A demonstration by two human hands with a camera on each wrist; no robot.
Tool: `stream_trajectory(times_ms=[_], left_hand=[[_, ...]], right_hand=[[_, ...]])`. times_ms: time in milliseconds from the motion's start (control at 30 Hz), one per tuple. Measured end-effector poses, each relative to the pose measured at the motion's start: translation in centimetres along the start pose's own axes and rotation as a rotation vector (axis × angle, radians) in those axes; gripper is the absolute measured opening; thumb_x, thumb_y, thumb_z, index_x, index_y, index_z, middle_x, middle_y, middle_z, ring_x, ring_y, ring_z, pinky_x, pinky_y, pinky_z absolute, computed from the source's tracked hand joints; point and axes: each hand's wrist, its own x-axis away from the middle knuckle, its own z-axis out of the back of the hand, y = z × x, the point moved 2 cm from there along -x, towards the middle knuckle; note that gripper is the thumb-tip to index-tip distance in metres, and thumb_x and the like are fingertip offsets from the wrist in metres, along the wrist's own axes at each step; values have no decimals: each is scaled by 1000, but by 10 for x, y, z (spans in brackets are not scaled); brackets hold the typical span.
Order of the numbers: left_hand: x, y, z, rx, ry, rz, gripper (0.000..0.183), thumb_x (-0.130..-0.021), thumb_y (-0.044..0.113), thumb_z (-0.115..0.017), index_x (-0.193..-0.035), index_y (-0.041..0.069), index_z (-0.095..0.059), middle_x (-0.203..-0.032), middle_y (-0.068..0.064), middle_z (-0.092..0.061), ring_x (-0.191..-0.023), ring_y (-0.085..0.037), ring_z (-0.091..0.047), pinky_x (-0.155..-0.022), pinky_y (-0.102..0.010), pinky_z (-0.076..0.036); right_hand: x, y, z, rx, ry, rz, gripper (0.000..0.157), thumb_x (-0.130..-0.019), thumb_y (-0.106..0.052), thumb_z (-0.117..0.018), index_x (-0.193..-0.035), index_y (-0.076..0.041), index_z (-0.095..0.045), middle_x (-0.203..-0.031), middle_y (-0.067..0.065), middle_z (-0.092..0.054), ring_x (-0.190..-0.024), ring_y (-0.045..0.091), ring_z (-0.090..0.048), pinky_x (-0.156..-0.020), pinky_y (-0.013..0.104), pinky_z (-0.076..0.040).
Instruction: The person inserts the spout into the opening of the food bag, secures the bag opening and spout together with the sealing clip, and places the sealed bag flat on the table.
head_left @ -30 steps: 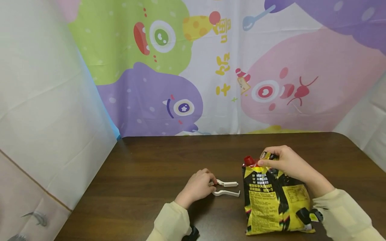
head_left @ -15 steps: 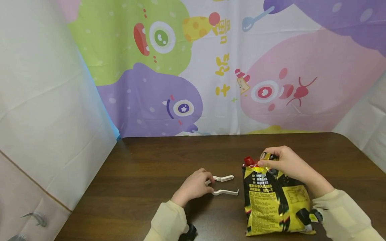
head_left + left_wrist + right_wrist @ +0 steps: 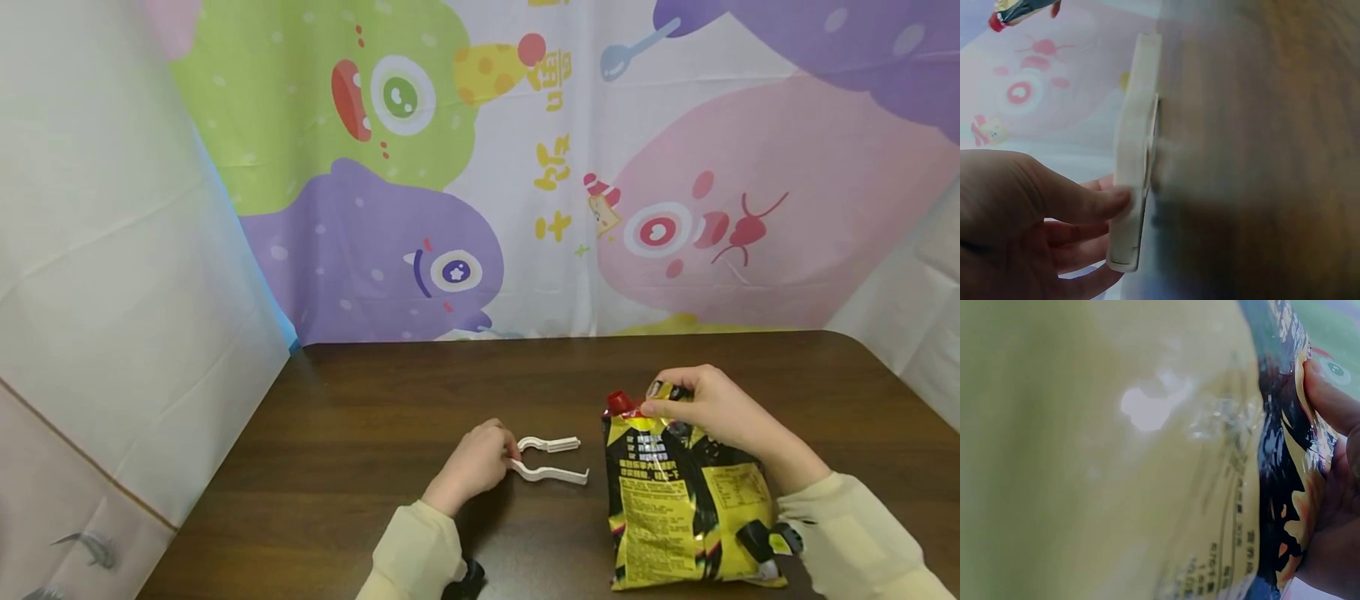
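In the head view my left hand [image 3: 477, 467] pinches a white bag clip [image 3: 551, 475] by its left end, low over the table. The clip's two long arms are spread apart and point right. The left wrist view has the thumb pressed along the clip [image 3: 1135, 144], with fingers behind it. My right hand [image 3: 712, 408] grips the top right edge of a yellow and black printed snack bag [image 3: 656, 517], holding it upright. A red piece [image 3: 619, 402] sticks up from the bag's top left corner. Close up in the right wrist view, the shiny bag [image 3: 1147, 487] covers most of the picture.
A dark brown wooden table [image 3: 360, 417] lies under everything. Behind it hangs a cloth [image 3: 540, 275] with cartoon monsters, and a pale cloth [image 3: 112, 233] hangs along the left side. A small black camera [image 3: 765, 537] on my right wrist overlaps the bag's lower right.
My left hand has shifted a little left with the clip, and its fingers have drawn back toward the clip's end, so more of the arms shows. My right hand and the bag stay nearly still.
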Motion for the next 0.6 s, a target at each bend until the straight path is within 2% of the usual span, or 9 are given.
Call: stream_trajectory(times_ms=[233, 600], left_hand=[[0, -1, 9, 92, 7, 69, 14, -79, -2, -61, -74, 11, -66, -84, -1, -58, -81, -20, -57, -72, -32, -46], [-3, -2, 19, 280, -17, 80, 7, -85, 5, -61, -80, 10, -64, -86, -1, -57, -77, -12, -50, -70, -27, -43]], right_hand=[[-1, 1, -1, 32, 24, 4, 23, -83, -37, -64, -78, -15, -60, -54, -8, -23, -42, 4, -20, -45, 24, -29], [-1, 3, -1, 53, 61, 9, 21, -82, -37, -64, -77, -17, -61, -55, -5, -37, -43, 4, -26, -47, 24, -32]])
